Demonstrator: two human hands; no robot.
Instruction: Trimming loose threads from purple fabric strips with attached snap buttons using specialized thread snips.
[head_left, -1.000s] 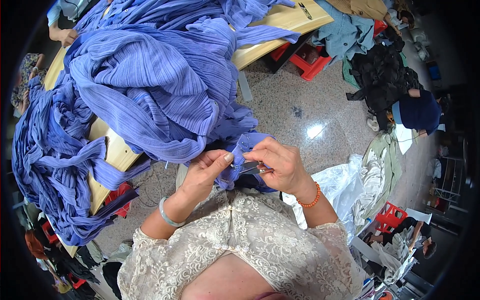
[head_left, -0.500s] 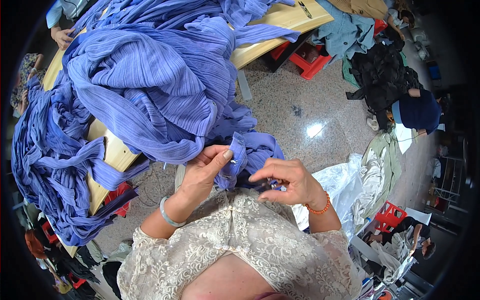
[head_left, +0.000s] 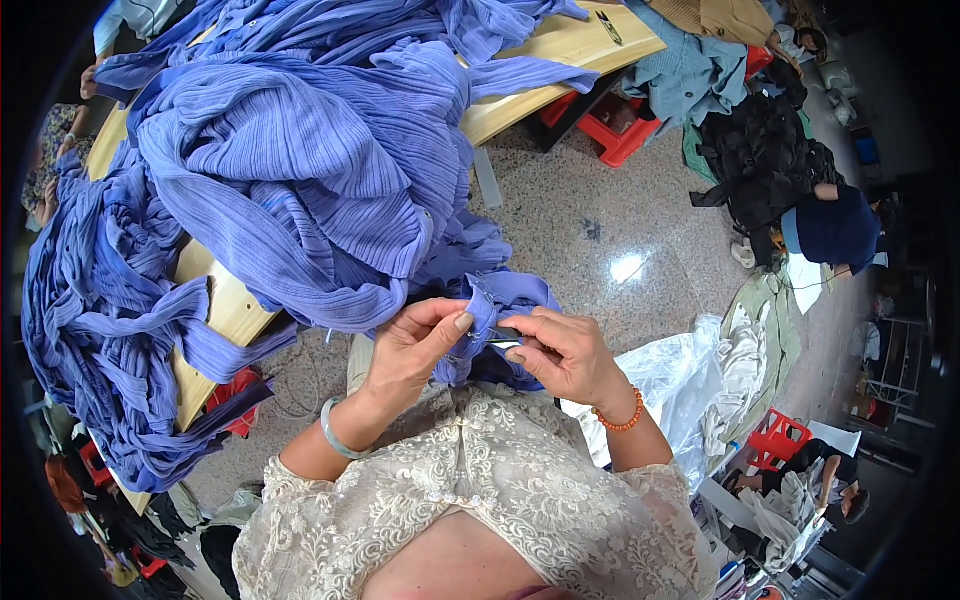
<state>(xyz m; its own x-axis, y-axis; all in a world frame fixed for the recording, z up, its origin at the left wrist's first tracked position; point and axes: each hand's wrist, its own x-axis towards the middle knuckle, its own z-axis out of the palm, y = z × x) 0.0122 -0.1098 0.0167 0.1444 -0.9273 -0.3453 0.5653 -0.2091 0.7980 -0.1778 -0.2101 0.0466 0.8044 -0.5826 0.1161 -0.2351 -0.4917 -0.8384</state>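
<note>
A ribbed blue-purple knit garment (head_left: 300, 170) hangs in folds over the table edge toward me. My left hand (head_left: 420, 340) pinches a flat band (head_left: 481, 305) of it between thumb and forefinger, holding it up in front of my chest. Small pale specks, perhaps threads, show on the band. At the band's right side is my right hand (head_left: 565, 350), its thumb and forefinger curled around a small dark metal tool (head_left: 507, 334) that looks like thread snips. The tip points at the cloth; the rest is mostly hidden by the fingers.
More blue-purple knits (head_left: 100, 300) cover the wooden table (head_left: 560, 50), where a small pair of snips (head_left: 608, 28) lies at the far right. Red stools (head_left: 625, 140), a black clothing heap (head_left: 765, 150) and clear plastic (head_left: 670, 370) stand or lie on the floor. Other people work around.
My right hand has moved left and slightly up, from apart to right beside the band. The left hand keeps its pinch, and the band has turned a little.
</note>
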